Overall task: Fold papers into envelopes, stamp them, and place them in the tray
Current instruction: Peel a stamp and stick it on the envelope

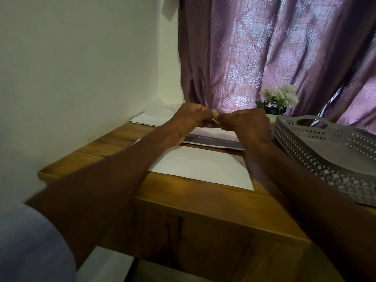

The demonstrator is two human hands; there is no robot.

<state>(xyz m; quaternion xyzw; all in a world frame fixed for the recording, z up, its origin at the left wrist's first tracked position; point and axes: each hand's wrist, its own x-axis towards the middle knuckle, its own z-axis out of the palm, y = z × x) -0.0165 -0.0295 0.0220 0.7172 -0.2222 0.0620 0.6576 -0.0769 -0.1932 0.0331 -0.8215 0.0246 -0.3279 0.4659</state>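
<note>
A white envelope (pixel 200 166) lies flat on the wooden table (pixel 122 143) in front of me. Behind it lies a printed sheet with a dark band (pixel 213 140). Above that sheet my left hand (pixel 191 117) and my right hand (pixel 247 124) meet, fingertips pinched together on a small pale stamp (pixel 215 117). Most of the stamp is hidden by my fingers. A grey perforated tray (pixel 317 147) stands at the right side of the table; nothing shows inside it.
More white papers (pixel 152 119) lie at the table's far left corner by the wall. White flowers (pixel 279 97) stand at the back, in front of a purple curtain (pixel 264 53). The table's front edge runs just below the envelope.
</note>
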